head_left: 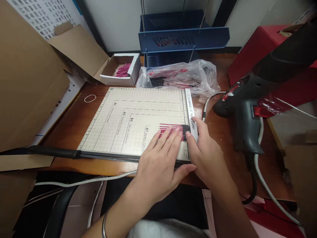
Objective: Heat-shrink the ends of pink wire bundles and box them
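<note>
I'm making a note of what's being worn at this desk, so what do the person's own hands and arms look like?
The left hand and right hand are ungloved. A slim, curved, silver-coloured bangle sits on the left forearm. The right forearm shows no jewellery. Both are uncovered as far as they show.

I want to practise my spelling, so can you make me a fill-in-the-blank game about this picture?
The left hand rests on pink strands, whose ends by the right hand are ____.
Behind the cutter board, the tiered rack is ____.
The bangle circles the ____ arm.
The board's printed label nearest the left hand starts with ____.

Missing words: black; blue; left; B7
</note>
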A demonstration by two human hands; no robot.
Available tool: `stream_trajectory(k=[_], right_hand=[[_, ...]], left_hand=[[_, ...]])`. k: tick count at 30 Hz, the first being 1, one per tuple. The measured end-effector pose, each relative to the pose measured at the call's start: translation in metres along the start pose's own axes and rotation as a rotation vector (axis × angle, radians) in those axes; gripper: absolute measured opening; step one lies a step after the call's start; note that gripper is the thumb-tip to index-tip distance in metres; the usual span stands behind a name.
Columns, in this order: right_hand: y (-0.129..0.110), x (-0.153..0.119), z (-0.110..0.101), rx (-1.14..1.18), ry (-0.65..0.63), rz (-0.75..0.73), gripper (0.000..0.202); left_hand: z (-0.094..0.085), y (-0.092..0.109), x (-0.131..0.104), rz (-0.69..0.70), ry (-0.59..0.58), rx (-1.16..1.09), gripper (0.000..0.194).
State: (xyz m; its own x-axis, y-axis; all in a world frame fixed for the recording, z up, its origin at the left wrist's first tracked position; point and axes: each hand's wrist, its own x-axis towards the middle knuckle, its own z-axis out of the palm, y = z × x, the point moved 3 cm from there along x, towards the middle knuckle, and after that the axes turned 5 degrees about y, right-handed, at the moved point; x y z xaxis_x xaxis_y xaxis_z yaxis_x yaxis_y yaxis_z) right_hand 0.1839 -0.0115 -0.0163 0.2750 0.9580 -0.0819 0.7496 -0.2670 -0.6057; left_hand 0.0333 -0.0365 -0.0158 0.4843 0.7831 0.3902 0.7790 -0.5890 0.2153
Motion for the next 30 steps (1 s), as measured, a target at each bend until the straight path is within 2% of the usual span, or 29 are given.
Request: stream_trajectory(k=[3,6,13,17,25,30], right_hand=[[0.002,0.001,0.002,0.004,0.007,0.002,0.063],[0.005,0.000,0.001,0.084,0.016,-0.028,0.061],[0.018,-0.002,-0.013,0.329,0.102,-0.133,0.052],[0.014,-0.002,-0.016,0.438,0.107,-0.234,0.052],[-0.006,-0.011,-0.001,0.369,0.063,-0.387,0.056],[-0.005,-0.010,0.005,0.393,0.067,-0.321,0.058]], left_hand=[[0.001,0.001,0.000,-0.020,0.017,0.001,0.080],[0.001,0.002,0.001,-0.016,0.026,0.008,0.075],[-0.005,0.004,-0.003,0.015,0.071,-0.008,0.065],[-0.009,0.002,-0.009,0.019,0.076,-0.020,0.057],[-0.006,0.002,-0.008,0.009,0.003,-0.005,0.052],[-0.011,0.003,-0.002,-0.018,-0.008,-0.012,0.049]])
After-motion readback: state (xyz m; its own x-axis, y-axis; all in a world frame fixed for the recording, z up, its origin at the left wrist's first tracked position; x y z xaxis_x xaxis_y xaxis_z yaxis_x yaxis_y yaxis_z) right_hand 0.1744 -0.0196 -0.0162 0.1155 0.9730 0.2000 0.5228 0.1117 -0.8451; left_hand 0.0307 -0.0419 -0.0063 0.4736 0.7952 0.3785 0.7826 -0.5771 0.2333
